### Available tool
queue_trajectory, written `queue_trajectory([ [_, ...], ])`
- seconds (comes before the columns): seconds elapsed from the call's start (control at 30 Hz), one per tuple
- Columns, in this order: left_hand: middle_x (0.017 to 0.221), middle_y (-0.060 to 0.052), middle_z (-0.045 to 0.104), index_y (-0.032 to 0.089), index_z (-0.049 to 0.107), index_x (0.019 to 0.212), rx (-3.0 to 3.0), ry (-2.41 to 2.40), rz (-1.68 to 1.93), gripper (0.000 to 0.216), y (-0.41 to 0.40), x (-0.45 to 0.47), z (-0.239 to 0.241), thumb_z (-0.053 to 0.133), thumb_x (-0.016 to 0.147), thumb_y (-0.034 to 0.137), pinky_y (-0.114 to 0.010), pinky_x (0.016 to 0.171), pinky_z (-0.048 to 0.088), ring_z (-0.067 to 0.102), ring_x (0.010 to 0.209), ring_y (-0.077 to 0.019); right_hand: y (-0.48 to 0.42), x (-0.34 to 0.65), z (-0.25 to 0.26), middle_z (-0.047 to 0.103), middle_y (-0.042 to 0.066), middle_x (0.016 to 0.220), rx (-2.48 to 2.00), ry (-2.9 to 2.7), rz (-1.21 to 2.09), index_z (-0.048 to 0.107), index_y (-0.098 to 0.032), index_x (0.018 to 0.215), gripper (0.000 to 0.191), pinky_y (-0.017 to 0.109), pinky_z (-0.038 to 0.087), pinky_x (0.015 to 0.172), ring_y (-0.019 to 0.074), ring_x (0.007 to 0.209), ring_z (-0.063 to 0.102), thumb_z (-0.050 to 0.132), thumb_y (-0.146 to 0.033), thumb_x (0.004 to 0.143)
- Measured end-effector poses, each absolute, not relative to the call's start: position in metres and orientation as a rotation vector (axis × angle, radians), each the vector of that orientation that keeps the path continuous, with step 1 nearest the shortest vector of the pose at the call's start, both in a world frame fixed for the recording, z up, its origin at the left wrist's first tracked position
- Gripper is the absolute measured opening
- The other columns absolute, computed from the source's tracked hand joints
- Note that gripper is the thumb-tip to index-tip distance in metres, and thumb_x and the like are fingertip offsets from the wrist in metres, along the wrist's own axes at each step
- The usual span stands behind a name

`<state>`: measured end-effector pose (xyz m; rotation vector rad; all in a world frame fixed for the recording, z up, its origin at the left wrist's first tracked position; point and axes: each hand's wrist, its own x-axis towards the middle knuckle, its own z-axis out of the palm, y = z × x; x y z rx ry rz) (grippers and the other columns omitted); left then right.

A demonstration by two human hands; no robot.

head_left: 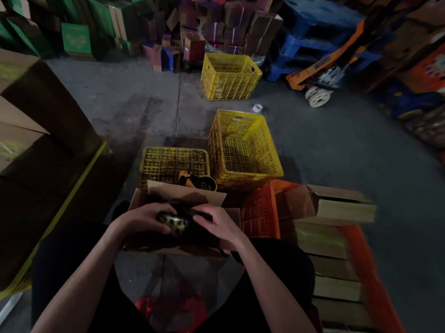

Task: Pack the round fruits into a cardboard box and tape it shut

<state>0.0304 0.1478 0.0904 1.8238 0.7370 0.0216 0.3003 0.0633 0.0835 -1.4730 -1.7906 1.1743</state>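
Note:
Both of my hands meet over an open cardboard box [187, 194] that rests in front of my knees. My left hand [145, 219] curls its fingers round a small yellowish speckled object [173, 223], dark and hard to identify. My right hand [217, 223] lies beside it with fingers bent, fingertips touching the same object. The box's inside is dark and its contents are hidden.
Two yellow plastic crates [243, 148] and a flat yellow crate [172, 162] stand just beyond the box. An orange crate [361, 280] of stacked cartons is at my right. Tall cardboard stacks [8, 147] rise at left. A red stool [180, 314] sits under me. A blue pallet [310, 30] lies far back.

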Motion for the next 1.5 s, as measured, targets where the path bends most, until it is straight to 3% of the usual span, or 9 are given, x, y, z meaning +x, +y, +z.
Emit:
queue_trajectory([
  [0.1, 0.128, -0.005, 0.066, 0.021, 0.064, 0.127, 1.724, 0.699, 0.189, 0.059, 0.148, 0.040, 0.108, 0.077, 0.073, 0.042, -0.034, 0.101, 0.043, 0.059, 0.119, -0.0290, 0.063, 0.297, 0.091, 0.069, 0.006, 0.125, -1.392, -1.536, 1.418, 0.066, -0.026, 0.127, 0.038, 0.037, 0.054, 0.095, 0.0241, 0.115, 0.065, 0.056, -0.045, 0.096],
  [0.23, 0.126, -0.009, 0.067, 0.018, 0.062, 0.128, 1.588, 0.792, 0.340, 0.066, 0.142, 0.056, 0.108, 0.080, 0.071, 0.045, -0.039, 0.102, 0.044, 0.059, 0.119, -0.0315, 0.064, 0.294, 0.094, 0.069, 0.004, 0.123, -1.326, -1.279, 1.586, 0.065, -0.027, 0.125, 0.044, 0.034, 0.058, 0.087, 0.0230, 0.108, 0.067, 0.069, -0.046, 0.086],
  [0.43, 0.143, -0.010, 0.057, 0.024, 0.059, 0.138, 1.298, 0.716, 0.474, 0.067, 0.135, 0.059, 0.102, 0.076, 0.079, 0.050, -0.042, 0.103, 0.045, 0.051, 0.132, -0.0343, 0.068, 0.298, 0.094, 0.071, 0.003, 0.118, -1.376, -1.241, 1.476, 0.071, -0.026, 0.114, 0.039, 0.038, 0.051, 0.100, 0.0233, 0.110, 0.066, 0.076, -0.038, 0.078],
  [0.57, 0.134, -0.016, 0.063, 0.021, 0.055, 0.140, 0.943, 0.836, 0.407, 0.070, 0.131, 0.057, 0.091, 0.061, 0.087, 0.065, -0.043, 0.091, 0.054, 0.064, 0.114, -0.0329, 0.066, 0.300, 0.101, 0.072, 0.003, 0.117, -1.357, -1.261, 1.419, 0.071, -0.026, 0.115, 0.041, 0.040, 0.047, 0.104, 0.0242, 0.113, 0.064, 0.077, -0.033, 0.075],
  [0.73, 0.135, -0.016, 0.061, 0.016, 0.061, 0.133, 0.889, 0.760, 0.464, 0.065, 0.127, 0.066, 0.081, 0.079, 0.078, 0.047, -0.043, 0.093, 0.054, 0.060, 0.121, -0.0332, 0.064, 0.301, 0.108, 0.064, 0.003, 0.133, -1.256, -1.328, 1.515, 0.065, -0.030, 0.127, 0.048, 0.043, 0.045, 0.107, 0.0260, 0.123, 0.059, 0.073, -0.029, 0.079],
  [0.97, 0.131, -0.014, 0.065, 0.017, 0.061, 0.133, 1.082, 0.721, 0.714, 0.068, 0.130, 0.067, 0.089, 0.085, 0.072, 0.034, -0.042, 0.103, 0.045, 0.060, 0.120, -0.0317, 0.066, 0.305, 0.107, 0.036, 0.001, 0.160, -1.212, -1.273, 1.483, 0.044, -0.038, 0.147, 0.072, 0.041, 0.039, 0.114, 0.0230, 0.146, 0.035, 0.074, -0.035, 0.081],
  [1.13, 0.129, -0.012, 0.064, 0.019, 0.053, 0.139, 1.130, 0.767, 0.738, 0.079, 0.127, 0.070, 0.090, 0.086, 0.069, 0.032, -0.041, 0.103, 0.045, 0.062, 0.115, -0.0282, 0.068, 0.307, 0.101, 0.050, 0.005, 0.150, -1.291, -1.053, 1.518, 0.052, -0.035, 0.140, 0.063, 0.038, 0.058, 0.091, 0.0268, 0.129, 0.055, 0.074, -0.041, 0.081],
  [1.27, 0.134, -0.012, 0.062, 0.019, 0.052, 0.140, 1.167, 0.769, 0.759, 0.080, 0.126, 0.073, 0.091, 0.086, 0.069, 0.034, -0.040, 0.104, 0.044, 0.059, 0.120, -0.0291, 0.067, 0.308, 0.095, 0.068, 0.006, 0.122, -1.386, -0.966, 1.438, 0.066, -0.026, 0.118, 0.049, 0.033, 0.059, 0.082, 0.0238, 0.109, 0.065, 0.079, -0.042, 0.074],
  [1.5, 0.116, -0.011, 0.070, 0.014, 0.063, 0.124, 1.161, 0.817, 0.719, 0.063, 0.127, 0.073, 0.089, 0.085, 0.071, 0.039, -0.039, 0.097, 0.048, 0.065, 0.108, -0.0286, 0.067, 0.309, 0.090, 0.069, 0.001, 0.102, -1.356, -0.884, 1.432, 0.066, -0.025, 0.102, 0.037, 0.029, 0.058, 0.076, 0.0175, 0.091, 0.067, 0.079, -0.046, 0.074],
])
